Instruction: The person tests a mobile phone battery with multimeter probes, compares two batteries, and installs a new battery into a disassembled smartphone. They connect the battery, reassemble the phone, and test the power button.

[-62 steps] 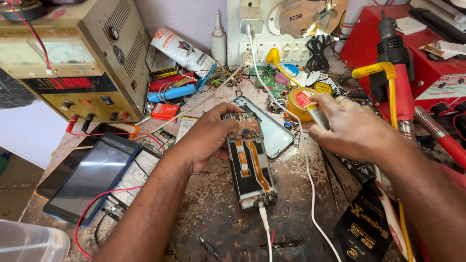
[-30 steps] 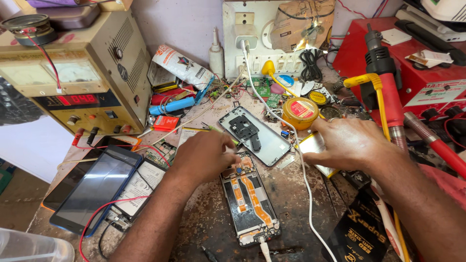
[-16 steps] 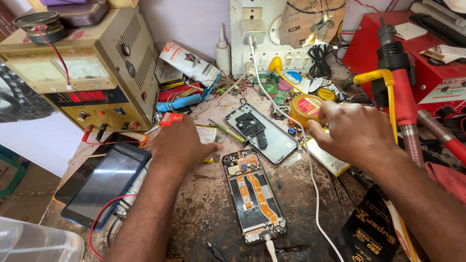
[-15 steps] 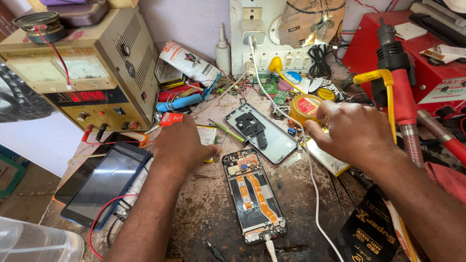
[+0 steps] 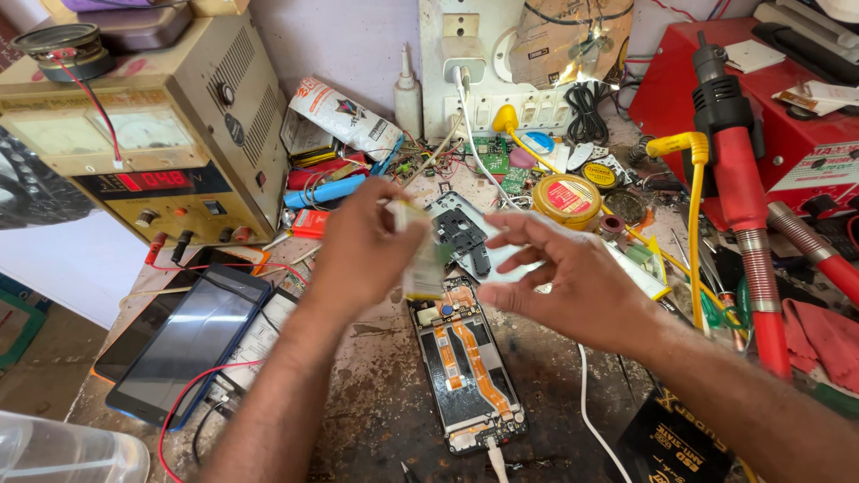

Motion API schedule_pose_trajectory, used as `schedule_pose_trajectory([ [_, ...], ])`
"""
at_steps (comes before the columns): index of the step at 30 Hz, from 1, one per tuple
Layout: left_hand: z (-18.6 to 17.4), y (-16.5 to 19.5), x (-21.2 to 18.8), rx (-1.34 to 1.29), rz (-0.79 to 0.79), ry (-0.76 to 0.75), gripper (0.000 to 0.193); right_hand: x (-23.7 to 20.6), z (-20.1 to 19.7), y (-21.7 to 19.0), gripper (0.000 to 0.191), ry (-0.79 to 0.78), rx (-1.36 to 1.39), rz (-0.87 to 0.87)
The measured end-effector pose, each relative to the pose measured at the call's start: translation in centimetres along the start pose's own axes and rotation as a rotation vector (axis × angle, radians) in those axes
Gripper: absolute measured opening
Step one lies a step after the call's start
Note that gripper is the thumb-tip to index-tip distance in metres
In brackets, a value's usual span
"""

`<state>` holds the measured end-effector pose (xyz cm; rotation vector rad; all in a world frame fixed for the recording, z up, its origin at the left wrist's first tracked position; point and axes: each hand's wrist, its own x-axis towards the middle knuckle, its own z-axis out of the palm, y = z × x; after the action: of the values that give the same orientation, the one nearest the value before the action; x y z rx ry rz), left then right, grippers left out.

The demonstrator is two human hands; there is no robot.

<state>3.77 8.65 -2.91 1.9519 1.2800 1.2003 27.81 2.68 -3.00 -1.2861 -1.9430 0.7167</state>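
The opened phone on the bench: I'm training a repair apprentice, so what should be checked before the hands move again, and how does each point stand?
1. Opened phone lies flat, insides up: ok.
2. White cable plugged at its bottom edge: ok.
3. Left hand grips a small flat piece: ok.
4. What that piece is: cannot tell, blurred.
5. Right hand fingers spread, holding nothing visible: ok.
6. Back cover lies clear of the phone: ok.

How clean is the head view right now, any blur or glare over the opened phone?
Head view: left hand and right hand are motion-blurred, smearing the flat part between them; opened phone stays sharp in even daylight, no glare; tablet screen reflects pale light.
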Motion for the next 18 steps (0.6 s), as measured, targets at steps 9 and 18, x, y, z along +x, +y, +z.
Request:
schedule_pose_trajectory([
  [9,3.2,3.9,-2.2,-0.773,0.013,-0.218,0.018,-0.3,0.1,0.3,0.102,-0.082,0.646,-0.108],
  [18,1.2,0.0,0.8,-0.684,-0.179,0.148,0.022,-4.8,-3.6,-2.6,0.066,-0.750,1.210,-0.243],
])
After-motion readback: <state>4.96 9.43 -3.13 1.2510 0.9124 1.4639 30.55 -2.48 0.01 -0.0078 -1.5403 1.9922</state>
